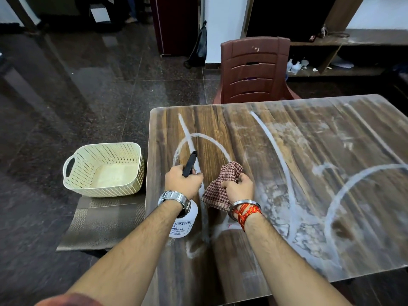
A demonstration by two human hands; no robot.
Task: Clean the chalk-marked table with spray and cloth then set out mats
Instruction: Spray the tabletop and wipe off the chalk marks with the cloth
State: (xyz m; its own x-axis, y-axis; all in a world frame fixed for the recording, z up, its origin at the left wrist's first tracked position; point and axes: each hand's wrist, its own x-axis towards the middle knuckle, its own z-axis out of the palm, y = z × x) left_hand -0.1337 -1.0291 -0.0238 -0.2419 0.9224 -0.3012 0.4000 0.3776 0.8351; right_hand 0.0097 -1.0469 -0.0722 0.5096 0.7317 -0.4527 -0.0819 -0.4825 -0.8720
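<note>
A wood-grain table [298, 129] carries white chalk lines and loops [271, 138] across its top. My left hand [183, 181] grips a white spray bottle [186, 221] by its black nozzle head, which points away over the left part of the table. My right hand [239, 187] holds a bunched red-and-white checked cloth [220, 186] just above the tabletop, close beside the bottle. Dark woven mats [103, 226] lie stacked on a low surface left of the table.
A cream perforated basket [103, 168] stands on the mats, next to the table's left edge. A brown plastic chair [256, 69] faces the table's far side. Shelving [331, 56] runs along the back right wall. Dark tiled floor spreads to the left.
</note>
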